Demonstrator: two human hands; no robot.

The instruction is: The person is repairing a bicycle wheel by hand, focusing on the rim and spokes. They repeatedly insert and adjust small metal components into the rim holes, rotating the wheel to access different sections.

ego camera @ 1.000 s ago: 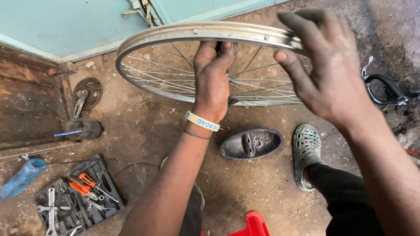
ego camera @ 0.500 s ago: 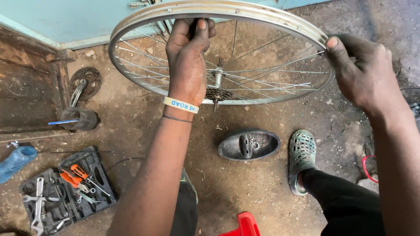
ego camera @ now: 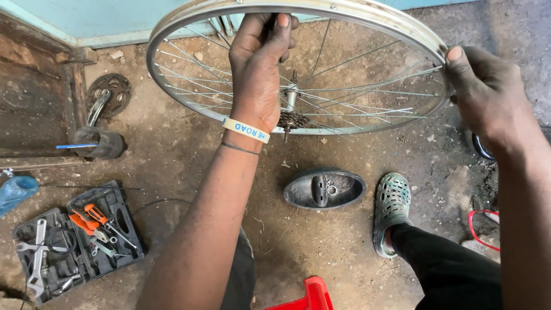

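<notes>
Far left, on the dirt floor (ego camera: 189,149): a blue plastic bottle (ego camera: 14,192) and an open black tool case (ego camera: 77,241) holding spanners and orange-handled pliers (ego camera: 86,221). Above them a crank with its toothed chainring (ego camera: 106,95) lies beside a dark block. Centre-left: the left hand (ego camera: 258,74) is closed on the far arc of a bare bicycle wheel rim (ego camera: 373,20), thumb up over the metal, fingers wrapped behind; a pale wristband circles the wrist. The wheel stands before the person, tilted so its plane faces the camera obliquely, its widest span running left to right; thin spokes (ego camera: 356,109) converge on the hub and sprocket cluster (ego camera: 293,117), just right of the left wrist. Below the wheel, on the floor and well apart from it: an upturned black saddle shell (ego camera: 324,188), then a perforated green clog (ego camera: 392,209) on the person's foot, and a red plastic object (ego camera: 307,295) at the lower edge. Right: the right hand (ego camera: 488,97) pinches the rim's right edge, thumb on top. The hands are well apart, each clamped on the rim; the left hand sits nearer the hub.
</notes>
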